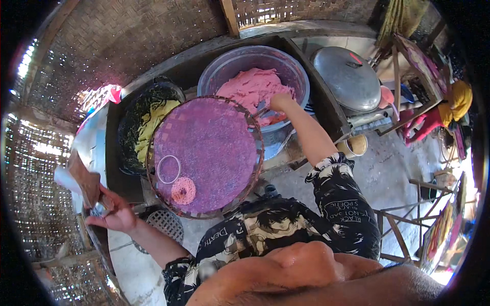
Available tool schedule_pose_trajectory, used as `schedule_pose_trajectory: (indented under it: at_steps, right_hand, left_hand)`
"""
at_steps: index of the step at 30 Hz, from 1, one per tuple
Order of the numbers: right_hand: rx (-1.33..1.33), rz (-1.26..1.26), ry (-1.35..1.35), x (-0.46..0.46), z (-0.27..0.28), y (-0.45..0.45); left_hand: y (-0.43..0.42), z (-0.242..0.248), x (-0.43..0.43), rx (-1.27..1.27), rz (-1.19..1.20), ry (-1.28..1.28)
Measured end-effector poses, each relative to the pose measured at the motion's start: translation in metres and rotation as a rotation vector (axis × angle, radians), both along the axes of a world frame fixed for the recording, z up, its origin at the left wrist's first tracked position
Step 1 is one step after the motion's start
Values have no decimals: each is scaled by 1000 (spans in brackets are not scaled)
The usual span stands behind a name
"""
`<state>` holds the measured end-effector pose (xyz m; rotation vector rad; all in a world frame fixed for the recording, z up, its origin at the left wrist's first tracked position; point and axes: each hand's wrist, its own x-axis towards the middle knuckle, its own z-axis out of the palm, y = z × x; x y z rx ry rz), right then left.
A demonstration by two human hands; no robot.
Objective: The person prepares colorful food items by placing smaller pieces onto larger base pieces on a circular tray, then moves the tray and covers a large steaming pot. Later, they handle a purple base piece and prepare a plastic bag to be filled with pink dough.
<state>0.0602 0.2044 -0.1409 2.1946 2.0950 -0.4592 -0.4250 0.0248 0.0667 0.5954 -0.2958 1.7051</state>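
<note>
My right hand is inside the large plastic basin, closed on the handle of a utensil whose flat end touches the pink dough. At the far left, my left hand holds a wooden tool with a shiny metal part; its exact kind cannot be told. A round woven tray with a purple mesh surface lies between my arms. On its lower left are a white ring and a round piece of pink pressed strands, close together.
Yellow dough sits in a dark basin behind the tray's left side. A lidded metal pot stands on a stove to the right. Below it is a small bucket. Wooden racks and a person in yellow and pink are farther right.
</note>
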Motion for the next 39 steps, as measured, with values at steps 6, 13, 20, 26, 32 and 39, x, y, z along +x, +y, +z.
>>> schedule_pose_trajectory:
  at_steps: [6,13,20,26,32,39]
  right_hand:
    - [-635,-12,365,-42,-71,56]
    - [-61,455,-60,-22,-89,80]
    - [-354,-238,1075,47,69,32]
    - [-104,239,246,81,94,9]
    - [-50,537,-369,61,90,3]
    - [-145,350,-139,43,33,-1]
  left_hand:
    - [-56,10,-3,-124,336,59]
    - [-77,11,-9,-95,458,77]
    - [-109,-9,-40,-143,763,125]
    - [-107,-10,-38,-196,967,120]
    - [-93,-8,-29,-357,1157,23]
    - [-99,-20,-40,-209,880,155]
